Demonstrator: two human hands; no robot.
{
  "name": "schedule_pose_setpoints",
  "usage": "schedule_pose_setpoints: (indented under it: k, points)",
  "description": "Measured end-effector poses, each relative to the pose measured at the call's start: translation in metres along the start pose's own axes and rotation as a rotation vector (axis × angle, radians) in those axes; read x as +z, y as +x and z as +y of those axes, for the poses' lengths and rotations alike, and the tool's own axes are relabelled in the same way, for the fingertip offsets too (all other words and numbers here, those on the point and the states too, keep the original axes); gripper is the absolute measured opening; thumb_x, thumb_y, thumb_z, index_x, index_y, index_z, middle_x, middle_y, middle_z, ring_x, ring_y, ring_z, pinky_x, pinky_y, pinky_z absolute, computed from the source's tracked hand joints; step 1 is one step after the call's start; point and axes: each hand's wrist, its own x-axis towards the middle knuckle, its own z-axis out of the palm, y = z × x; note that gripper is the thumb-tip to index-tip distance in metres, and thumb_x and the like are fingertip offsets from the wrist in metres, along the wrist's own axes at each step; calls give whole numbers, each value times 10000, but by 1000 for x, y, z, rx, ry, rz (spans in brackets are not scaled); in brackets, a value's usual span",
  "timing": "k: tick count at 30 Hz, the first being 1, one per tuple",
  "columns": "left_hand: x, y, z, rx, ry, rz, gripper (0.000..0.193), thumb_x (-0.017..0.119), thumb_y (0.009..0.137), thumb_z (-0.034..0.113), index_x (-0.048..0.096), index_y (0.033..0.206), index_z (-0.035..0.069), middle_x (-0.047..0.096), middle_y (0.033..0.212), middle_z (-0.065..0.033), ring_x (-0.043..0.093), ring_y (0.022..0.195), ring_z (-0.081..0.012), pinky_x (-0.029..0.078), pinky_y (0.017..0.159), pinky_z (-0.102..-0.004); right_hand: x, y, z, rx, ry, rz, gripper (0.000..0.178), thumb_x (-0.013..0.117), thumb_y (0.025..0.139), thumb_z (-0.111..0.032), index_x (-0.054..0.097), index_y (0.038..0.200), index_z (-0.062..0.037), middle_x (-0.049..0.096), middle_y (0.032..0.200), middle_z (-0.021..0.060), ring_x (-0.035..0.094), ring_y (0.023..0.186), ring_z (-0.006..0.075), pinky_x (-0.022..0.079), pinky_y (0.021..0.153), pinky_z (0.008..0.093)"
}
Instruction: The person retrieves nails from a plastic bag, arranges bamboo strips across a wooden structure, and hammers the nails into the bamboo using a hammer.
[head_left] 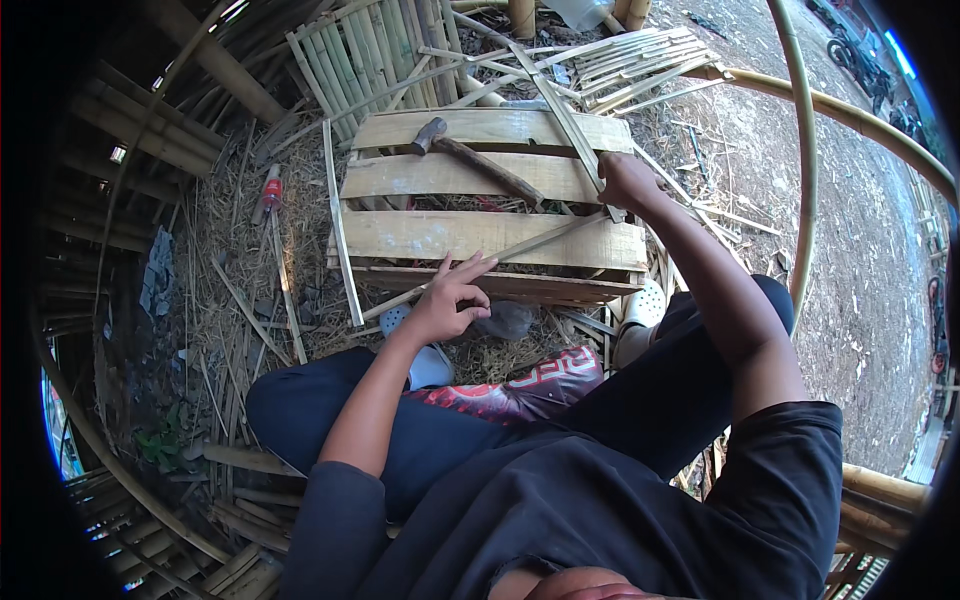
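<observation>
Your right hand, clenched, with its arm stretched forward, stands at the far end of a thin strip that appears to be bamboo; you seem to grasp that end, though the knuckles hide the exact grip. Your left hand is nearer your body, unclenched: fingers extended against the strip, thumb and forefinger curled into a loop; whether they pinch anything cannot be told.

The governing relation is the strip's long axis, a slant from the left hand forward and rightward to the right hand, across the near edge of the slatted wooden tabletop. The span between your hands lies bare; the left hand is the closer to the middle of that span.

Forward of the right hand, a pair of long strips runs steeply down to the same fist, crowding that side. Ahead of both hands and between them, a hammer lies across the slats, its handle end nearer the right hand. Left of the left hand, another pale strip lies along the tabletop's left edge. Open room is widest on the ground to the right hand's right.
</observation>
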Motion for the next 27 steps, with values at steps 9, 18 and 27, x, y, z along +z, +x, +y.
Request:
schedule_pose_setpoints:
  k: [9,18,27]
  points:
    - [-4,0,-6,0,-30,3,81,789,795,148,736,835,102,529,1520,-92,368,1498,-275,137,1255,-576,5,21,-49,-67,-23,-54,167,731,790,-148,706,856,4,719,916,215,717,875,392,577,749,485]
    - [-5,3,-7,-24,-74,-14,76,782,797,101,729,844,72,533,1514,-99,376,1491,-288,125,1269,-552,48,44,-117,-252,220,-67,561,773,821,-366,546,1130,45,683,1050,263,678,1003,425,544,854,490]
    - [-4,8,-18,-64,-114,-22,93,781,823,137,733,877,78,551,1506,-37,414,1469,-275,138,1265,-556,52,64,-154,-12,174,-201,422,694,744,-184,618,1121,-10,731,959,234,724,939,391,575,793,471]
